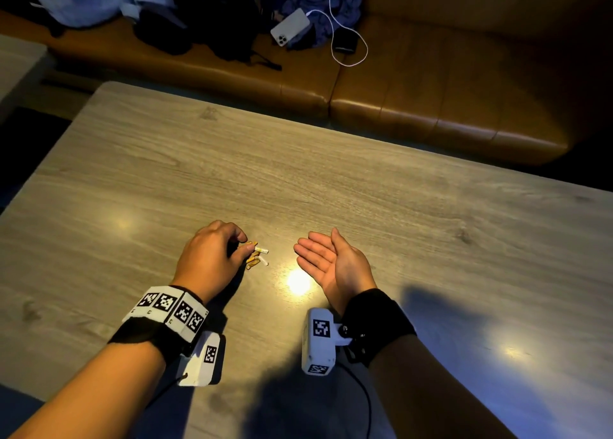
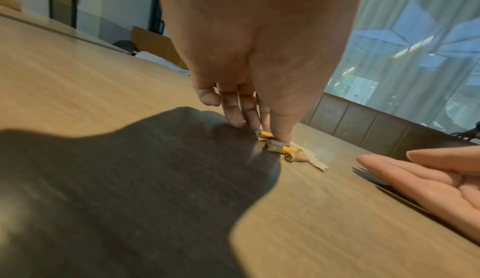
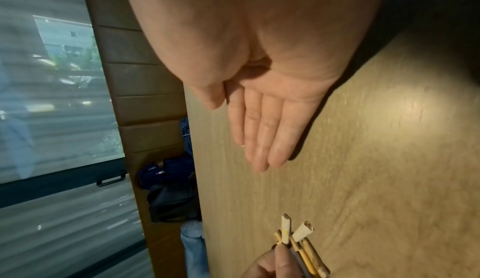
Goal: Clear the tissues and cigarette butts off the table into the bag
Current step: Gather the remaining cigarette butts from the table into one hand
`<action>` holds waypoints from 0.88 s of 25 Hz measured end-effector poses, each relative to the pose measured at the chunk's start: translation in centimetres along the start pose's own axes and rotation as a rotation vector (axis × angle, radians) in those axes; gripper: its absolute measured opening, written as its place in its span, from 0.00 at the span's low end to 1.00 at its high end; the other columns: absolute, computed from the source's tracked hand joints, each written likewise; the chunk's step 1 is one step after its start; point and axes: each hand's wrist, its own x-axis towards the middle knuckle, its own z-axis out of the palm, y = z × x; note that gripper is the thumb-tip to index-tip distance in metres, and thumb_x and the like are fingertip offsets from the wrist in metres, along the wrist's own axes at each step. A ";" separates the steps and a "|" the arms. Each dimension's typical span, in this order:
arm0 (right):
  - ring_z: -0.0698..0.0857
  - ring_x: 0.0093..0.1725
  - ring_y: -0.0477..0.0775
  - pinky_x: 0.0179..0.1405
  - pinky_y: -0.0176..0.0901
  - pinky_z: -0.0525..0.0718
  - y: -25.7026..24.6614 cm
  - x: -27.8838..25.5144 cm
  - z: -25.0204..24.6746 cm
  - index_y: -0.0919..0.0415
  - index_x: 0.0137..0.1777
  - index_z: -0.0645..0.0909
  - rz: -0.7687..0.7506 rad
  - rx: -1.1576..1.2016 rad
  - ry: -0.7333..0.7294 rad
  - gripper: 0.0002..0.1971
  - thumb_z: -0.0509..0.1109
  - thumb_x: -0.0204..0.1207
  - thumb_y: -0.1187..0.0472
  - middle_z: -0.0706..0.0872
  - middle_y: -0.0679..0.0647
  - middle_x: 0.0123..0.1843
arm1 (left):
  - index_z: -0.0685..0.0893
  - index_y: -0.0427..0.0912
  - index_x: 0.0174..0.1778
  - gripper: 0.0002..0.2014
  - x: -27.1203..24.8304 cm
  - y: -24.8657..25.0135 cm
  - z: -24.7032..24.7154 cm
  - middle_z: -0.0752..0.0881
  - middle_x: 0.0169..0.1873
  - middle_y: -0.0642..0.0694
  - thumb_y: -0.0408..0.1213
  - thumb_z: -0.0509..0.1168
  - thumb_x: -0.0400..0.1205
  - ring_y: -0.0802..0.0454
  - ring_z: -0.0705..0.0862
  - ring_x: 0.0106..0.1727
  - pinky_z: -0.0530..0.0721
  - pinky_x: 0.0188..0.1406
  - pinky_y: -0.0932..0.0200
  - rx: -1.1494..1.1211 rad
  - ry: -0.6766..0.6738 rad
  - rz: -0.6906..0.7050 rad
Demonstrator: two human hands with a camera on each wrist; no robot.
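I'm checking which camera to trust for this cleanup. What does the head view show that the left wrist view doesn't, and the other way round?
Only the head view shows the phone with its white cable on the brown sofa, and both wrist cameras.

Only the left wrist view shows the window and the left fingertips down among the butts.

Both show the left hand on the cigarette butts, the right hand open, palm up, and the wooden table. No tissues or bag appear in either.
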 end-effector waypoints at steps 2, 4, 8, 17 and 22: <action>0.90 0.58 0.63 0.62 0.56 0.85 -0.3 -0.2 0.2 0.71 0.65 0.79 0.013 -0.035 -0.001 0.27 0.56 0.87 0.46 0.89 0.67 0.59 | 0.84 0.54 0.41 0.06 -0.1 0.1 0.0 0.81 0.40 0.55 0.50 0.73 0.77 0.49 0.82 0.47 0.79 0.45 0.52 0.027 -0.008 0.007; 0.90 0.58 0.63 0.63 0.57 0.85 -0.4 -0.4 0.3 0.71 0.66 0.79 0.019 -0.045 -0.001 0.27 0.56 0.87 0.46 0.89 0.68 0.59 | 0.84 0.53 0.40 0.06 0.0 0.3 -0.1 0.81 0.39 0.55 0.49 0.73 0.77 0.48 0.82 0.47 0.78 0.43 0.53 0.058 -0.023 0.003; 0.90 0.58 0.63 0.63 0.57 0.85 -0.3 -0.4 0.3 0.71 0.66 0.79 0.011 -0.037 -0.001 0.27 0.57 0.87 0.45 0.89 0.67 0.59 | 0.81 0.55 0.38 0.08 0.4 0.9 -0.4 0.82 0.40 0.54 0.50 0.73 0.77 0.48 0.83 0.47 0.79 0.43 0.52 0.073 -0.095 -0.053; 0.90 0.58 0.63 0.63 0.58 0.85 0.2 0.1 -0.1 0.71 0.66 0.79 -0.027 -0.023 -0.008 0.27 0.56 0.87 0.45 0.89 0.67 0.59 | 0.84 0.48 0.48 0.09 1.1 2.7 -0.2 0.87 0.49 0.45 0.49 0.66 0.82 0.42 0.85 0.51 0.80 0.45 0.52 0.236 -0.212 -0.142; 0.90 0.59 0.64 0.64 0.58 0.85 0.3 0.1 -0.1 0.72 0.65 0.79 -0.033 -0.013 -0.007 0.26 0.57 0.87 0.47 0.89 0.68 0.59 | 0.84 0.45 0.49 0.10 1.2 2.1 -0.8 0.88 0.50 0.42 0.47 0.63 0.84 0.39 0.85 0.53 0.79 0.47 0.51 0.133 -0.198 -0.244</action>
